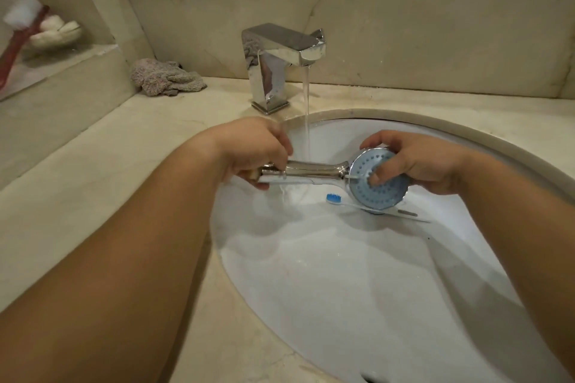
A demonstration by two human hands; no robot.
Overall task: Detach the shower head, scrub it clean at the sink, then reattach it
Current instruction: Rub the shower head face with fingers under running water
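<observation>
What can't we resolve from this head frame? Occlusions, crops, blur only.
- Sink drain: hidden behind the shower head.
- Toothbrush handle: its middle passes under the spray face.
- Shower head handle end: covered by the left hand.
- Rear of the spray face: covered by the right hand.
- Red-handled brush, upper left: blurred and cut by the frame edge.

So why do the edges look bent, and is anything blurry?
Head view: the wide lens curves the sink rim and stretches the forearms; the red brush at far left is smeared, the shower head sharp; the tap throws bright glints.
</observation>
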